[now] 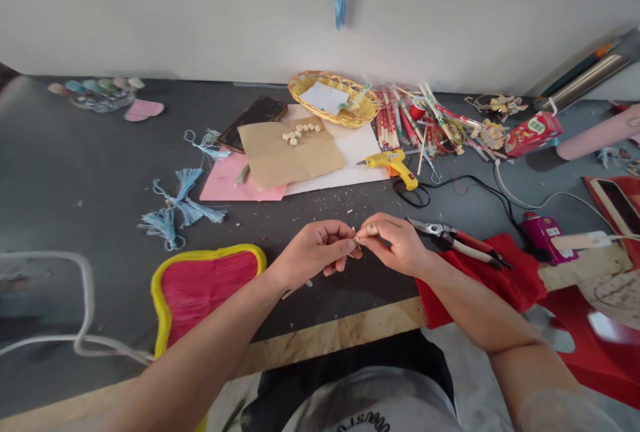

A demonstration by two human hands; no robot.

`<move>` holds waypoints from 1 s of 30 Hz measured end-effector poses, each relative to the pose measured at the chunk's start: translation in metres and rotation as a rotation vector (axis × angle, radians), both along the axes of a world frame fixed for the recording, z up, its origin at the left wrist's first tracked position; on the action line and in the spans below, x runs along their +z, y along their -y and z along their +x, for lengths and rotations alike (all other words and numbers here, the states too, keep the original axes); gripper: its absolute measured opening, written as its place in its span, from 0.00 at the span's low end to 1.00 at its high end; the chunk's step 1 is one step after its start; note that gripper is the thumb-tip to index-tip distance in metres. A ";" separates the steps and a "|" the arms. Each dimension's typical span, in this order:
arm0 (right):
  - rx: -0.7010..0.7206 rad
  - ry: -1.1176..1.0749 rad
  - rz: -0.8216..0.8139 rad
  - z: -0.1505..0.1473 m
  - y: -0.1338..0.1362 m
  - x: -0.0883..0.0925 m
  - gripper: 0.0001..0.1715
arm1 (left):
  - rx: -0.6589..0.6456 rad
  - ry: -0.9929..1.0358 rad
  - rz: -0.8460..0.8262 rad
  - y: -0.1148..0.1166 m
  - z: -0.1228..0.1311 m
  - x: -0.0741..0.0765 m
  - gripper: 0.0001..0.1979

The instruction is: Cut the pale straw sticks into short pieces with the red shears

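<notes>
My left hand [325, 249] and my right hand [393, 240] meet above the dark table near its front edge. Between their pinched fingertips is a small pale piece [357, 240], too small and too covered to name. Behind my hands, a row of small cream beads [301, 130] rests on a sheet of brown paper [280, 159]. Pliers with red and white handles [457, 240] lie just right of my right hand, partly on a red cloth [490, 279]. A yellow glue gun [395, 164] lies on its side farther back.
Blue tassels [183, 209] and a pink pad with yellow trim [207, 282] lie to the left. At the back are a wicker basket [367, 109], a phone [255, 119] and bundled sticks [387, 119]. A black cord [480, 182] and a purple power block [549, 239] are to the right.
</notes>
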State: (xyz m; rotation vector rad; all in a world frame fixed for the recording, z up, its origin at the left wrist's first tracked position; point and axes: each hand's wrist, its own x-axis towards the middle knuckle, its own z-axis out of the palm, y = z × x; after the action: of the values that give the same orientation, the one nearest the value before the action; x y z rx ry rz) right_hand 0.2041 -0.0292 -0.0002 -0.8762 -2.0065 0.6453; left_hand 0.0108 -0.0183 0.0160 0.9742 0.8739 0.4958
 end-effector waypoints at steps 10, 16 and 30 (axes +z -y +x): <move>-0.010 -0.022 0.024 0.003 0.000 -0.003 0.04 | 0.042 -0.013 0.030 0.000 0.000 -0.002 0.13; -0.022 -0.041 -0.038 -0.001 0.002 -0.001 0.04 | 0.035 -0.052 0.001 0.001 0.001 0.002 0.12; -0.009 -0.069 -0.145 0.000 0.004 -0.001 0.05 | 0.030 -0.169 0.145 0.002 0.000 0.007 0.09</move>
State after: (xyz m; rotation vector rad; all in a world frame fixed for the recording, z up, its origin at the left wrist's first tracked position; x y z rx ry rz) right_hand 0.2042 -0.0328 -0.0012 -0.9354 -1.9117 0.8134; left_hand 0.0111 -0.0204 0.0233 1.1494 1.0154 0.5132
